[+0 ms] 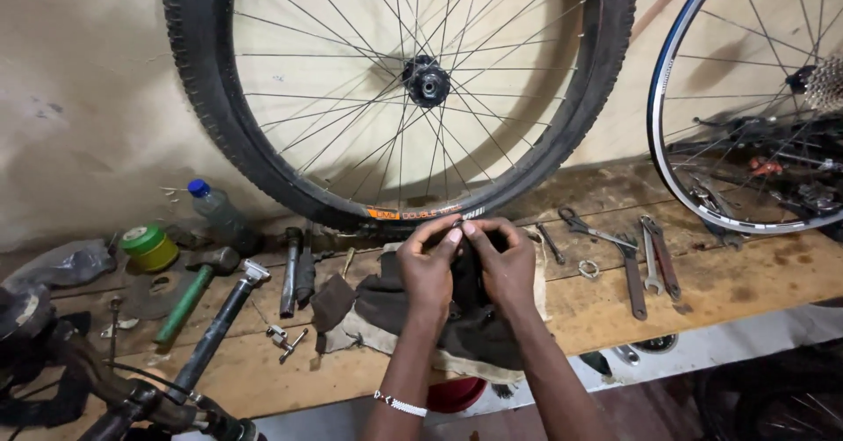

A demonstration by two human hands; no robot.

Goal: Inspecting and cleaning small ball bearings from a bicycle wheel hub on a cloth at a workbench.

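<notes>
My left hand (429, 267) and my right hand (502, 263) meet at the middle of a wooden workbench (720, 279), fingertips pinched together on a small dark part (470, 265) that is mostly hidden between them. Both hands rest over a dark brown rag (373, 305) spread on the bench. Just beyond my fingers a large bicycle wheel (399, 90) with a knobby black tyre leans upright against the wall. A beaded band sits on my left wrist.
A second wheel (746, 99) with a blue rim stands at the right. Spanners (654, 265) and scissors (584, 226) lie right of the rag. A green-handled hammer (189, 296), a tape roll (147, 243), a plastic bottle (218, 213) and a pump (215, 331) lie left.
</notes>
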